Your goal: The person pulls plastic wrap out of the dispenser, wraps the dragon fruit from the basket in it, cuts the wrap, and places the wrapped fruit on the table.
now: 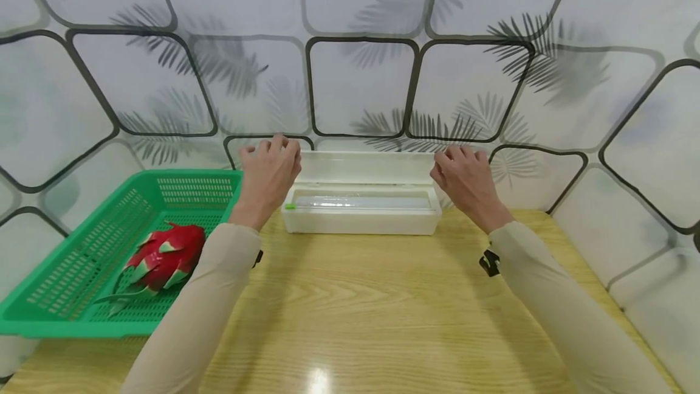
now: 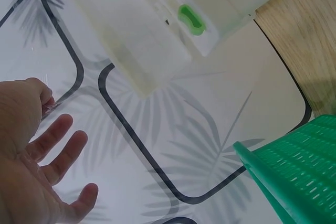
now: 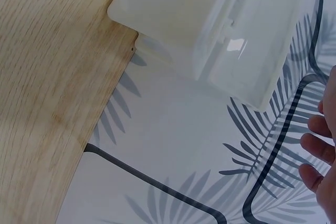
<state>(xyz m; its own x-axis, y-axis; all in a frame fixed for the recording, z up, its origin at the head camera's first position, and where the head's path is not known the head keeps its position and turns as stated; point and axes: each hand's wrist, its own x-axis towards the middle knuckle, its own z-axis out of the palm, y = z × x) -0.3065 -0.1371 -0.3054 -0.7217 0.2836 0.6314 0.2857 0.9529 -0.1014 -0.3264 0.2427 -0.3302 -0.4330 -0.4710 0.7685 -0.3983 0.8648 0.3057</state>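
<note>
The left hand (image 1: 268,176) and right hand (image 1: 466,180), both partly curled, flanked an open, rectangular white plastic box (image 1: 361,222); whether either gripped anything, we could not tell.

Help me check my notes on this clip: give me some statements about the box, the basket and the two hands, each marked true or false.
1. The green basket stands to the left of the white box in the head view. True.
2. The box's lid is closed. False: it stands open.
3. A red fruit lies in the basket. True.
4. The green piece is at the box's right end in the head view. False: it is at the left end.
5. The left hand is nearer the basket than the right hand. True.
6. Both hands rest inside the basket. False: they are raised near the lid's two ends.
</note>
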